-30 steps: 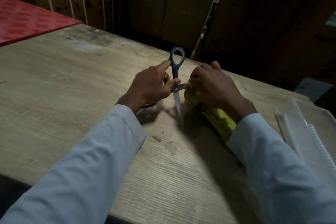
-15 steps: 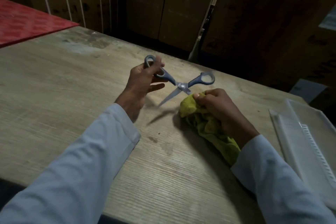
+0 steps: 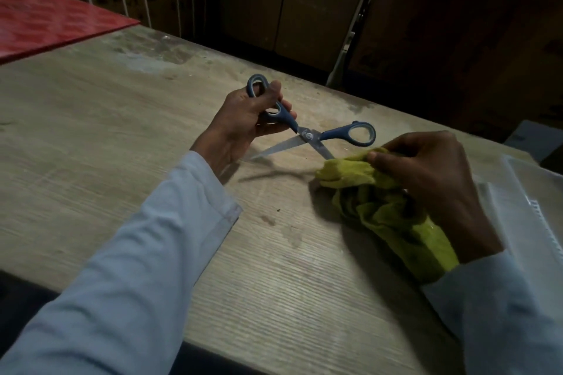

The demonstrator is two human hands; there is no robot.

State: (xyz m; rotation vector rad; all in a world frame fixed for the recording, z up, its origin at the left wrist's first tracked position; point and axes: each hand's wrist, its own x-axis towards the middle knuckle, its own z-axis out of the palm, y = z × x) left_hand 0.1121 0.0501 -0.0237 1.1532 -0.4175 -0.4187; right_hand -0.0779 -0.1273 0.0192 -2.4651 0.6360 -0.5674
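Scissors [image 3: 307, 135] tip lost at yellow cloth [image 3: 380, 213]; left hand's [image 3: 243, 122] fingers round one handle, right hand's [image 3: 432, 179] round cloth.

No legible text is showing anywhere. The stamp at the pivot of the scissors [image 3: 308, 134] is blurring beyond reading.

Blue-handled scissors [image 3: 309, 135] are spread wide open, steel blades crossed, held off the surface [image 3: 122, 137] by one loop in the left hand [image 3: 243, 122]. One blade tip reaches the edge of a crumpled yellow-green cloth [image 3: 380, 213], which lies on the surface, its top fold pinched by the right hand [image 3: 432, 183].
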